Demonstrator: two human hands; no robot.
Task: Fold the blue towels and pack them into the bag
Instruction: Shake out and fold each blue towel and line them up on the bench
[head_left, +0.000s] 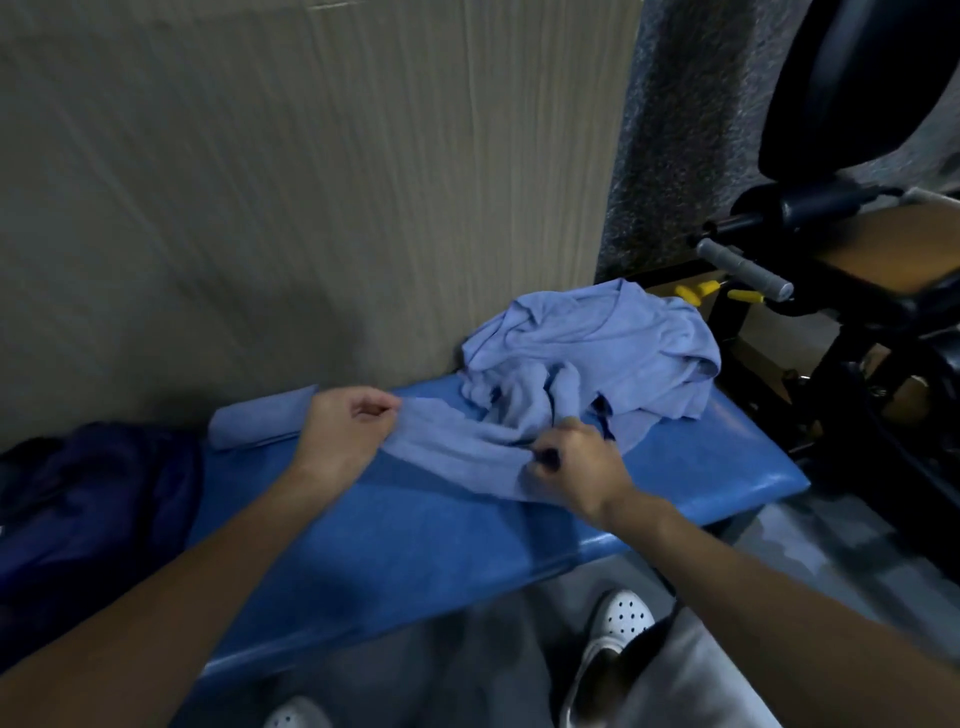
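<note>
Folded towel (260, 423) lies on the padded blue surface (389, 545) against the cardboard panel (311, 182), just right of the dark navy bag (93, 509), which is slumped at the far left end. Whether the bag touches the folded towel cannot be told.

Your left hand (345, 431) sits next, its fingers curled and pinching the left edge of a second towel, the spread towel (457, 457). That towel lies partly flat on the surface between your two hands, wrinkled toward its right side.

Your right hand (582, 467) has its fingers clenched on a bunched fold at the right edge of the spread towel, knuckles up.

Behind and to the right of that hand, a towel heap (597, 353) lies crumpled at the right end of the surface, touching the spread towel.

Further right stands a black exercise machine (857, 312) with a grey handle. Your white shoes (621, 623) show on the floor below the surface.
</note>
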